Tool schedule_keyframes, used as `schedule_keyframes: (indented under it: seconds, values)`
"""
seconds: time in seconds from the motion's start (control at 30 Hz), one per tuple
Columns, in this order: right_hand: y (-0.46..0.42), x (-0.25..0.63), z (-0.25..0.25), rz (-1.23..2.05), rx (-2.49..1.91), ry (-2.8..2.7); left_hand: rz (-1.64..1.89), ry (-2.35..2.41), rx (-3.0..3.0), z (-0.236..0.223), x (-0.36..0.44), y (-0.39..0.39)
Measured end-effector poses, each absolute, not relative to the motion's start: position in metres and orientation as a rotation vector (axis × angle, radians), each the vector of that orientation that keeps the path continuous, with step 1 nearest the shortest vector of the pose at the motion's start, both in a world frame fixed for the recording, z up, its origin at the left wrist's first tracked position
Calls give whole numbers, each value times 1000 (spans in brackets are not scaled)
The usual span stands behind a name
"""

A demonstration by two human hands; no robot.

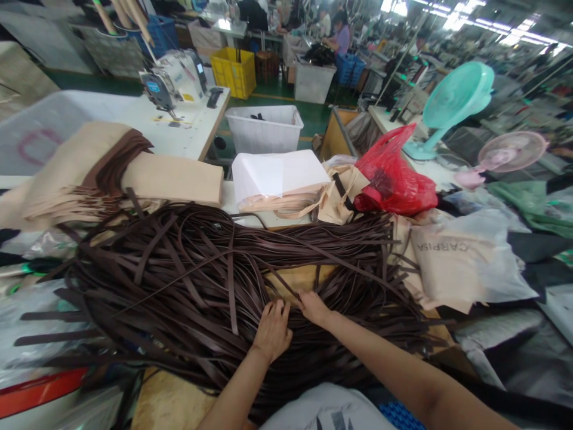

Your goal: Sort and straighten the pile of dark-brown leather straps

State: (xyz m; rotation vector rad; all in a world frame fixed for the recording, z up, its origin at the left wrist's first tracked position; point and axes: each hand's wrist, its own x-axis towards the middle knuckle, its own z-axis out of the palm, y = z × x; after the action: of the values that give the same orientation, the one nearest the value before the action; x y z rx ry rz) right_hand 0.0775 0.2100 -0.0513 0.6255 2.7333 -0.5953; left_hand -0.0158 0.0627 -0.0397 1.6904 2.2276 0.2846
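A big heap of long dark brown straps [192,280] covers the wooden table [308,276] in front of me. My left hand [271,330] rests on top of the straps near the middle, fingers together and bent down onto them. My right hand [313,306] is just to its right, with the fingertips pinched on the end of one dark brown strap [286,285] that runs up and to the left. Both forearms reach in from the bottom of the view.
Folded beige fabric [174,178] with brown straps lies at the back left, a white-topped stack [277,173] behind the heap, a red plastic bag [394,179] and bagged beige pieces [461,263] to the right. A sewing machine [172,80], white bin [266,128] and two fans [456,95] stand beyond.
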Motion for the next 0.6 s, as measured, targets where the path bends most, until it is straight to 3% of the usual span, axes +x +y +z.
schedule_keyframes:
  seconds: [0.37,0.6]
  values:
    - [265,23,-32,-275,856,2863,311,2133,1814,-38,-24,64]
    - [245,44,-37,-322,389,2877,341,2128,1843,-38,-23,59]
